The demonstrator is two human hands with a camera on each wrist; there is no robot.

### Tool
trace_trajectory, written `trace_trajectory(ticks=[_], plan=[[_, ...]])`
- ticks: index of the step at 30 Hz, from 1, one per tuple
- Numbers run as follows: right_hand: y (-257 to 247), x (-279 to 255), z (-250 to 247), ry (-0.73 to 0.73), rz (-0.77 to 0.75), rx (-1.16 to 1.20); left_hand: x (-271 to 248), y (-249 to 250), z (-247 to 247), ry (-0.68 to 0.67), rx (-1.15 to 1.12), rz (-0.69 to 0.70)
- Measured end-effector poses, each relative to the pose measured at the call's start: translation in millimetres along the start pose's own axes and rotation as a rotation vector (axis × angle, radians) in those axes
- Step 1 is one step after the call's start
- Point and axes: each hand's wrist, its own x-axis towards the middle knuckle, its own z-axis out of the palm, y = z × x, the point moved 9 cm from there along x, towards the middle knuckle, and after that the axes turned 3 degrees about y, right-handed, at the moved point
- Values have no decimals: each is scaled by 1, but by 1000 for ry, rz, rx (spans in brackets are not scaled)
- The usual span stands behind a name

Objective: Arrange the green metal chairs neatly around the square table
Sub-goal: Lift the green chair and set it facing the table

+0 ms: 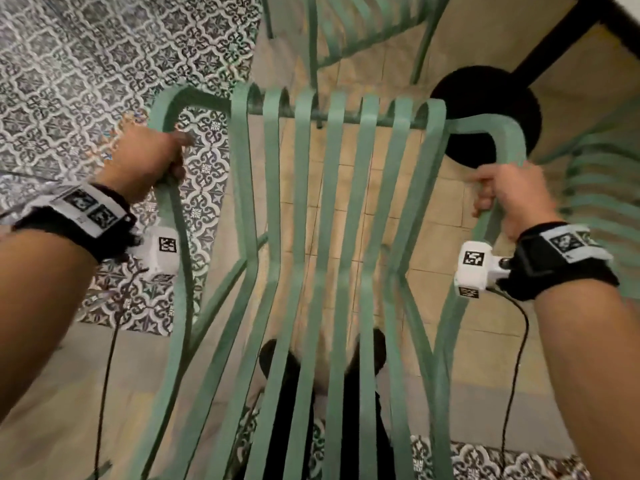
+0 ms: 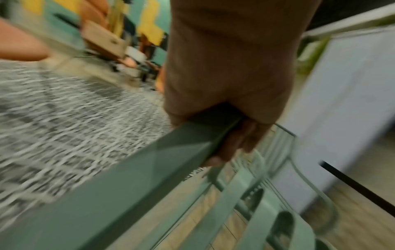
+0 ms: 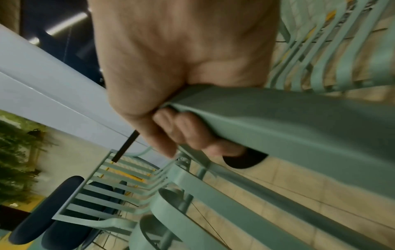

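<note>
- The green slatted metal chair (image 1: 332, 216) is gripped by both armrests, left hand (image 1: 149, 164) and right hand (image 1: 509, 192) clenched round them, presumably for level carrying.
- Beyond the right hand, the table's black round base (image 1: 485, 109) is seen.

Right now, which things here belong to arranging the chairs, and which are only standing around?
Job: chair gripped by left hand and right hand; second chair; third chair; table.
Not job: patterned floor tiles; potted plant.

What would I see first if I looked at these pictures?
A big green slatted chair fills the middle, with the left hand and the right hand each gripping one of its armrests. Behind it, the table's round black base sits on the floor, and patterned tiles cover the left.
</note>
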Motion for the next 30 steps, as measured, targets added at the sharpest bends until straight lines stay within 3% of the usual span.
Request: trace_trajectory(ticks=[4, 7, 10, 13, 19, 26, 30], plan=[[79, -32, -10, -12, -36, -94, -38, -91, 17, -34, 12, -88], [159, -63, -18, -18, 87, -182, -81, -181, 30, -43, 98, -228], [187, -67, -22, 39, 162, -132, -99, -213, 35, -24, 130, -315], [161, -55, -20, 86, 138, -62, -86, -190, 35, 1, 92, -269], [111, -41, -37, 96, 168, -5, -53, -85, 30, -67, 345, -136], [124, -25, -60, 166, 305, 24, -5, -3, 81, -114, 520, -94], [143, -2, -55, 194, 380, -2, 39, -2, 124, -222, 649, -94]])
